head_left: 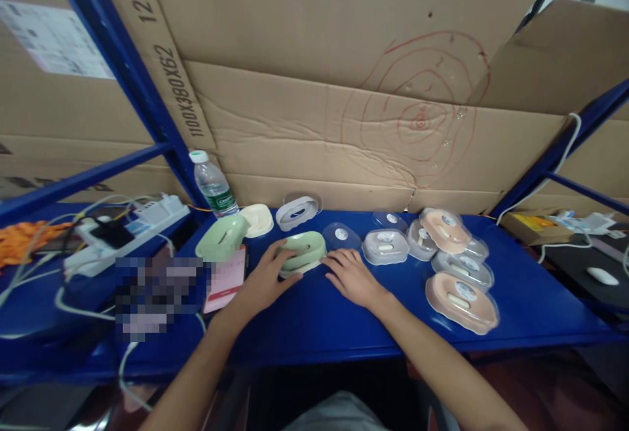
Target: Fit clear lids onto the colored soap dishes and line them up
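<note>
A light-green oval soap dish (305, 247) with a small slot in its floor sits in front of me, over a cream piece (310, 265) that shows at its front edge. My left hand (269, 278) grips the dish's left end, its fingers over the rim and the thumb at the front. My right hand (354, 278) lies low over the table, fingers stretched out and fingertips at the dish's right end. Just behind that hand is a clear plastic cover (340, 236) with a round label. A grey oval ring-shaped piece (297, 213) stands behind the dish.
Left are another green dish (223, 236), a cream piece (257, 220), a water bottle (215, 185), a pink-screened phone (227, 280) and a power strip (130, 234) with cables. Several covered dishes, grey (386, 246) and peach (462, 301), sit right. Cardboard (295, 123) walls the back.
</note>
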`<move>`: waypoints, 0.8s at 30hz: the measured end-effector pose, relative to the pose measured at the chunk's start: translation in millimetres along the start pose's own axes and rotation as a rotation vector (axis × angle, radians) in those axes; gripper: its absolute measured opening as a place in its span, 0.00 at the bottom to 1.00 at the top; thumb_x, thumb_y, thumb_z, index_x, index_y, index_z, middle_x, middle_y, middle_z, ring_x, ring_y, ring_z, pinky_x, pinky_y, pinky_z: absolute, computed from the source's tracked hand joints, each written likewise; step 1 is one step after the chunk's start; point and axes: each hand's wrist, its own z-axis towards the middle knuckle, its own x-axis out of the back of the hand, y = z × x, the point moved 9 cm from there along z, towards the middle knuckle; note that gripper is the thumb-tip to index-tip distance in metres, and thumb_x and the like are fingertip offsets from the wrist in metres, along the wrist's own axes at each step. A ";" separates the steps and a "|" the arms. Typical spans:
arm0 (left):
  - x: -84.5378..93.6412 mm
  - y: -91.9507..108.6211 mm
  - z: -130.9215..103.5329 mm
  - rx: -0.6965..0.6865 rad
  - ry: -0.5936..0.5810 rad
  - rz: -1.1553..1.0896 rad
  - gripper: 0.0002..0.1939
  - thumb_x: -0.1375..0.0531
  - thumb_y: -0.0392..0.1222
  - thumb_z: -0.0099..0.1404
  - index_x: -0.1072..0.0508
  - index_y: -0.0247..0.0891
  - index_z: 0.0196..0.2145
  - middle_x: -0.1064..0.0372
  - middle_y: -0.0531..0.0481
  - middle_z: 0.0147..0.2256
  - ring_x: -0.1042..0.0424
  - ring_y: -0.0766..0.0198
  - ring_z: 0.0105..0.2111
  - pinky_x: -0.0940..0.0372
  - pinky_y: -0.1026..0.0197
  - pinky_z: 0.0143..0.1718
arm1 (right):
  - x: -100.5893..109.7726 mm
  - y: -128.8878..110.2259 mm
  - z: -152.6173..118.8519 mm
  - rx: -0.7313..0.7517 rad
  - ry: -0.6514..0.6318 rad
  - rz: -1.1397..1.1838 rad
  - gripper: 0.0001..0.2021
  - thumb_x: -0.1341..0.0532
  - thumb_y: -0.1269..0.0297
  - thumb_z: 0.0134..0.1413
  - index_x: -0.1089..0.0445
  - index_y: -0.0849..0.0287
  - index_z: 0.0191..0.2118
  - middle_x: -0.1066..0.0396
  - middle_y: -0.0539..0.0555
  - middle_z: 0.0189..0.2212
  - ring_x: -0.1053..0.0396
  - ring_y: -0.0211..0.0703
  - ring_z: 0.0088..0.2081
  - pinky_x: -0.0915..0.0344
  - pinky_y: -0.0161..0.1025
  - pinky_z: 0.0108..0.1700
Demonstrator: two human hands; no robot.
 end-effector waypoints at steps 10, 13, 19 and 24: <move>-12.9 25.2 -22.9 -0.038 0.034 0.047 0.13 0.42 0.43 0.73 0.25 0.43 0.53 0.32 0.40 0.60 0.31 0.44 0.63 0.33 0.39 0.64 | 3.8 -9.0 -1.2 0.058 -0.028 0.028 0.26 0.44 0.65 0.74 0.42 0.48 0.73 0.40 0.60 0.71 0.45 0.55 0.72 0.43 0.58 0.70; -13.5 26.3 -30.3 0.015 0.094 0.024 0.12 0.41 0.46 0.73 0.24 0.42 0.51 0.41 0.36 0.67 0.38 0.39 0.68 0.36 0.36 0.66 | 3.1 -4.1 -0.9 0.039 -0.013 0.049 0.22 0.46 0.61 0.75 0.37 0.49 0.70 0.36 0.59 0.69 0.41 0.53 0.70 0.42 0.57 0.69; -11.2 21.6 -38.4 0.119 0.079 -0.141 0.09 0.41 0.47 0.73 0.26 0.41 0.45 0.49 0.38 0.71 0.37 0.42 0.68 0.36 0.40 0.66 | 5.2 42.2 -3.4 -0.294 0.097 -0.093 0.23 0.43 0.64 0.73 0.35 0.63 0.69 0.37 0.69 0.68 0.40 0.63 0.69 0.43 0.63 0.69; -8.3 25.4 -39.8 0.090 -0.018 -0.283 0.09 0.39 0.45 0.70 0.28 0.43 0.47 0.47 0.41 0.70 0.38 0.48 0.69 0.38 0.44 0.68 | 4.1 52.4 -6.2 -0.325 0.128 -0.037 0.24 0.40 0.63 0.70 0.34 0.60 0.67 0.30 0.68 0.58 0.34 0.62 0.63 0.42 0.65 0.69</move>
